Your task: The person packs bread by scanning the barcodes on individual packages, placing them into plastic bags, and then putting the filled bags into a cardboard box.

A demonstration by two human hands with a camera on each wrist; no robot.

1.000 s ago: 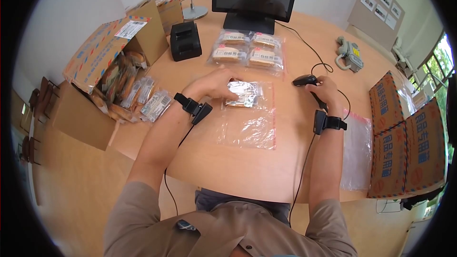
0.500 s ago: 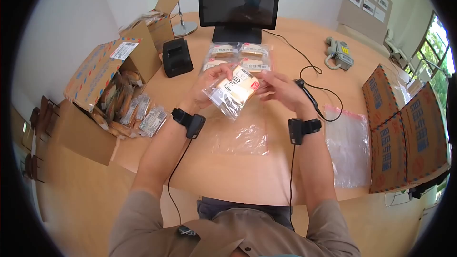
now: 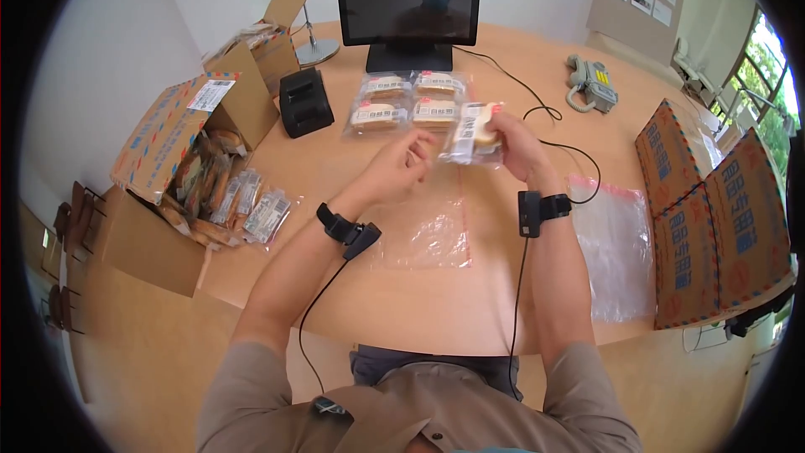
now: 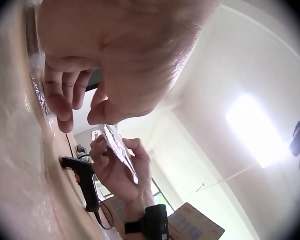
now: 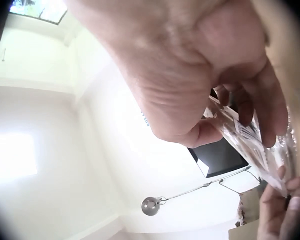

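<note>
My right hand [image 3: 521,147] grips a clear-wrapped pack of sliced bread [image 3: 474,132] by its right side, printed front up, over the table. In the right wrist view, thumb and fingers lie on both sides of the wrapper [image 5: 250,142]. My left hand [image 3: 394,168] is left of the pack, fingers loosely bent, with nothing between thumb and fingers in the left wrist view. Below both hands lies a flat clear plastic bag [image 3: 423,239]. Just beyond are several similar bread packs [image 3: 381,115] in clear plastic. A black handheld scanner [image 4: 85,182] shows beyond my left hand.
An open carton [image 3: 168,130] spilling wrapped breads [image 3: 267,216] stands at the left, near a black printer [image 3: 304,102]. The monitor [image 3: 409,13] is at the back, the telephone [image 3: 591,84] back right. More clear bags [image 3: 619,260] lie beside cartons [image 3: 696,235] at the right.
My left hand took up the bread pack and my right hand let go of the scanner. The pack then passed to my right hand, moving rightward; my left hand came away from it.
</note>
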